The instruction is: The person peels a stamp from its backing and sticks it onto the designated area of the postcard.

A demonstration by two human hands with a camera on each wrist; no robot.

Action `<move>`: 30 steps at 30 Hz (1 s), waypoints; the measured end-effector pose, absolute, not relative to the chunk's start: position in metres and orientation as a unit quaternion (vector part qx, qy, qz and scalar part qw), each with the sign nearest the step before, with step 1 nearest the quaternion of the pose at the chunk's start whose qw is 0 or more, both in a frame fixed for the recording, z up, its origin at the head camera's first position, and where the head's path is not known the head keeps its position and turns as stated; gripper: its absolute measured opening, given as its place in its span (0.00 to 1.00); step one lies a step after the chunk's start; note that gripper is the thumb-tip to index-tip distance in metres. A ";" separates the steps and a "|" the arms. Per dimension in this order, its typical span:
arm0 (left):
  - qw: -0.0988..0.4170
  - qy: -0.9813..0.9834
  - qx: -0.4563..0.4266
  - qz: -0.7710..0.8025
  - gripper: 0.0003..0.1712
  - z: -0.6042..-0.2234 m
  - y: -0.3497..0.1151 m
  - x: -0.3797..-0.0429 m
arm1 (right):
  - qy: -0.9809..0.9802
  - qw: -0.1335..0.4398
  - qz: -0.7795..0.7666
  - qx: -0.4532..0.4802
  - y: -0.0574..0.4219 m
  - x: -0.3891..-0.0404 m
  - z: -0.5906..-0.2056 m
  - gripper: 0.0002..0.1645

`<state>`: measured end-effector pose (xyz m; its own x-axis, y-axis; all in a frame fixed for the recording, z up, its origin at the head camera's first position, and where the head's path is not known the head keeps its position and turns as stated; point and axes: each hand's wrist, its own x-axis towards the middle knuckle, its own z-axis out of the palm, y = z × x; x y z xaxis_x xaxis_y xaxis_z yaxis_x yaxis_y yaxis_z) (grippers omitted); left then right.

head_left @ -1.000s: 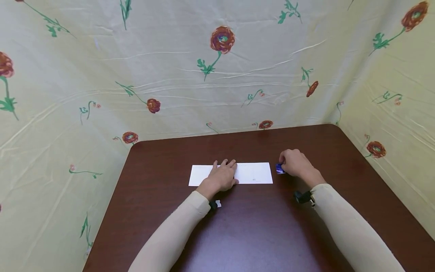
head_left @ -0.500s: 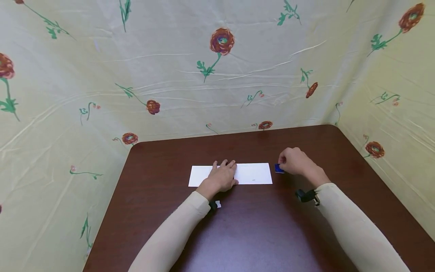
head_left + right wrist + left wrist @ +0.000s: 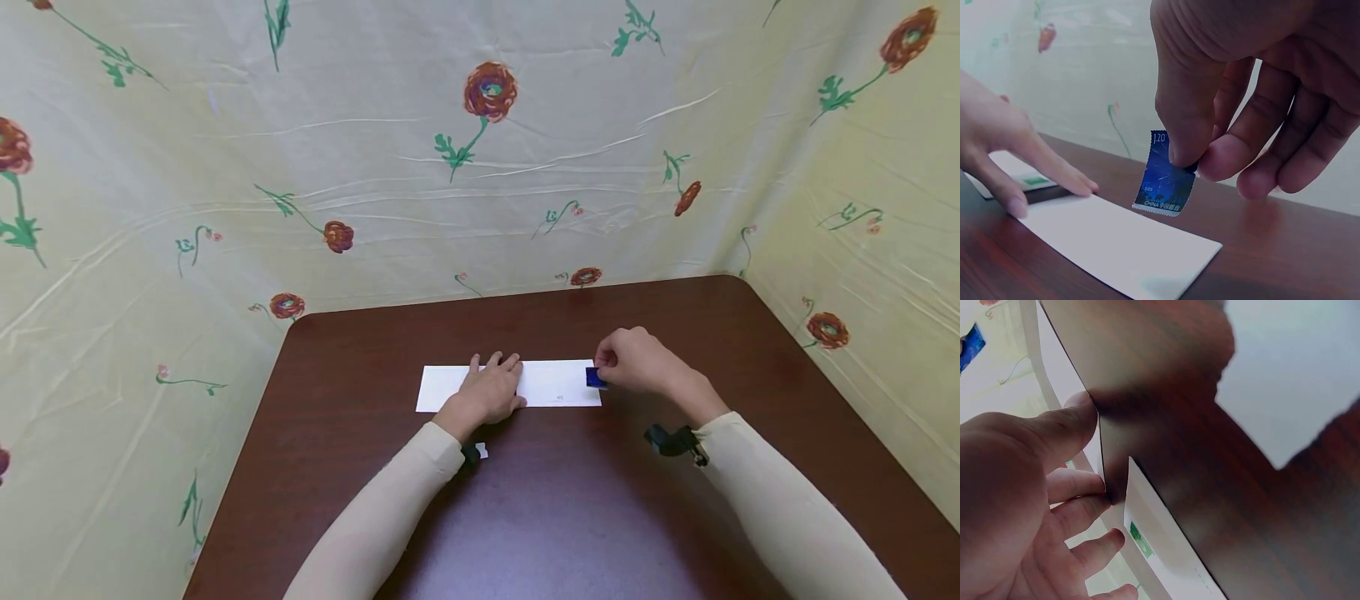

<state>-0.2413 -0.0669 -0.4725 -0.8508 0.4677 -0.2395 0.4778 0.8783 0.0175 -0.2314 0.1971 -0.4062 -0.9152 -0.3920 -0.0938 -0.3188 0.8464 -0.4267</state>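
Observation:
My right hand (image 3: 643,361) pinches a small blue postage stamp (image 3: 1163,181) between thumb and fingertips; it is printed "1.20" and "CHINA". The stamp is held above the right end of a white paper (image 3: 1122,244), apart from it in the right wrist view. My left hand (image 3: 491,392) lies with spread, straight fingers across the white paper strip. Under it, the right wrist view shows a dark gap between this paper and a second white piece with a green mark (image 3: 1035,180). In the left wrist view the thumb touches a paper edge.
The dark brown table (image 3: 540,517) extends on all sides of the paper. A small white scrap (image 3: 482,450) shows beside the left wrist. A flower-printed sheet (image 3: 375,167) hangs behind the table and along its sides.
My right hand has moved left with the stamp, from beside the paper to over its right end. The left hand has stayed in place.

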 end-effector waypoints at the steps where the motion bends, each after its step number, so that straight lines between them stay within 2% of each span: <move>1: 0.118 0.962 0.246 -0.022 0.42 -0.473 -0.067 -0.241 | 0.956 0.088 -0.207 -0.188 0.195 -0.230 -0.405 0.02; 11: 0.114 0.962 0.247 -0.017 0.42 -0.474 -0.066 -0.241 | 0.952 0.069 -0.201 -0.219 0.176 -0.212 -0.399 0.02; 30: 0.104 0.964 0.247 -0.008 0.41 -0.478 -0.067 -0.239 | 0.937 0.047 -0.214 -0.271 0.156 -0.193 -0.422 0.06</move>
<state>-0.2390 -0.0667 -0.4778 -0.8569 0.4736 -0.2036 0.4769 0.8782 0.0359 -0.1932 0.1562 -0.4222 -0.8486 -0.5283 0.0268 -0.4877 0.7618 -0.4265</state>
